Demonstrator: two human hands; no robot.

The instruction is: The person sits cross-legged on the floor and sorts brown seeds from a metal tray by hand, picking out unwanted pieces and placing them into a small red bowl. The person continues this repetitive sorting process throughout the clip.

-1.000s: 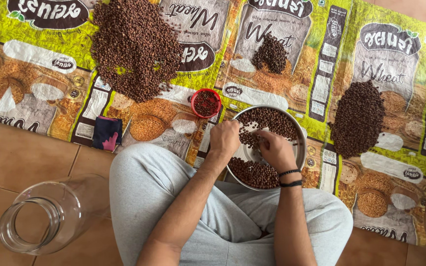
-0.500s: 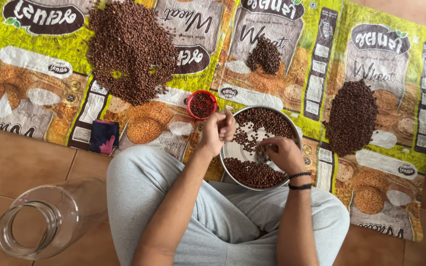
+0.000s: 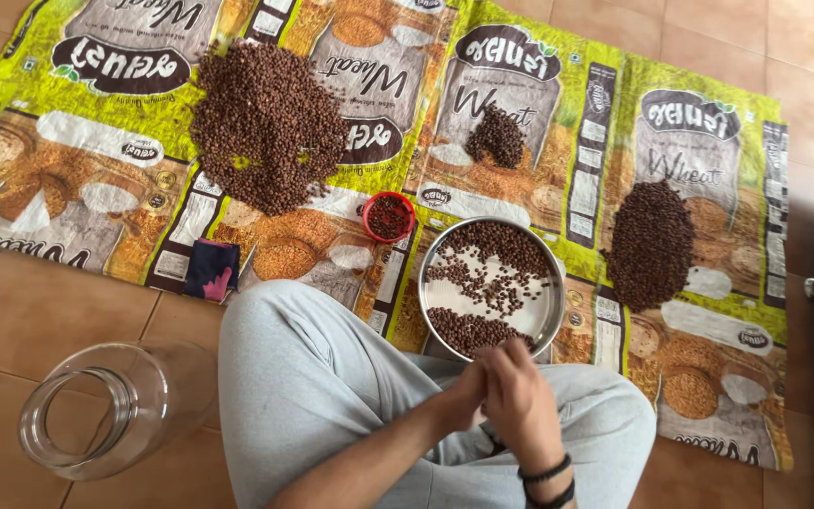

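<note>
Both hands have drawn back out of the steel plate (image 3: 546,311) since the earlier frames and now meet over the person's lap, low in the centre of the frame. The right hand (image 3: 520,401), with two dark bands at its wrist, lies partly over the left hand (image 3: 463,396); the fingers of both are curled inward and pressed together, but whether anything is pinched between them cannot be told. Just above the hands, close to their fingertips, sits the round plate with brown chickpeas (image 3: 492,273) scattered over it, thickest along its lower rim and upper edge, a bare patch at its left side. A small red cup (image 3: 388,217) holding a few chickpeas stands near the plate's upper left. Around these, a mat of opened printed sacks (image 3: 77,179) covers the tiled floor and carries three heaps: a large heap (image 3: 266,123) toward the upper left, a small heap (image 3: 496,137) above the plate, and a medium heap (image 3: 652,245) to the right. A folded dark cloth (image 3: 211,270) lies at the mat's lower edge, and a clear glass jar (image 3: 91,415) rests on its side at lower left.
</note>
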